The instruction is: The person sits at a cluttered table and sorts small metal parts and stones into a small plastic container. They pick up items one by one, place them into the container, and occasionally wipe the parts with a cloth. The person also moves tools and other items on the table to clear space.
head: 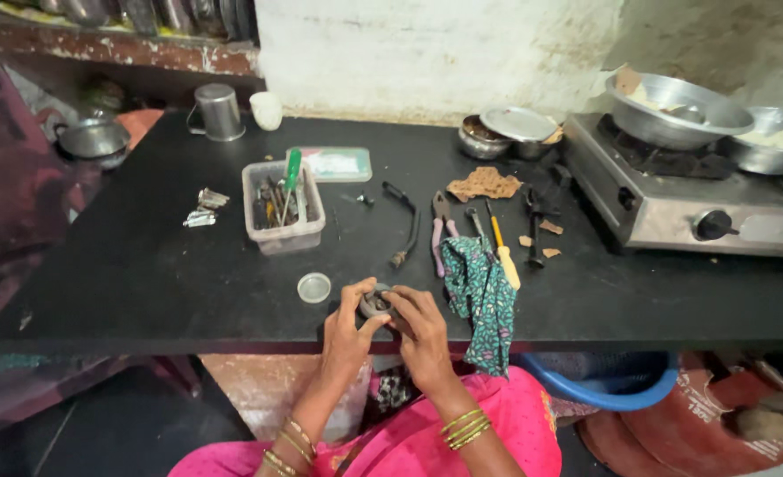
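Note:
Both my hands meet at the near edge of a black table [144, 265]. My left hand [349, 325] and my right hand [419, 329] together grip a small dark round metal part [374, 304], fingers curled around its sides. A small round metal lid [313, 287] lies flat on the table just left of my left hand. A patterned green cloth [482, 300] hangs over the table edge right of my right hand.
A clear plastic box of tools [283, 208] with a green-handled screwdriver stands behind. Pliers [442, 231], a yellow-handled screwdriver [503, 252] and a dark bent tool [406, 231] lie mid-table. A gas stove [674, 203] holding steel bowls sits right. A steel mug [218, 111] stands at the back.

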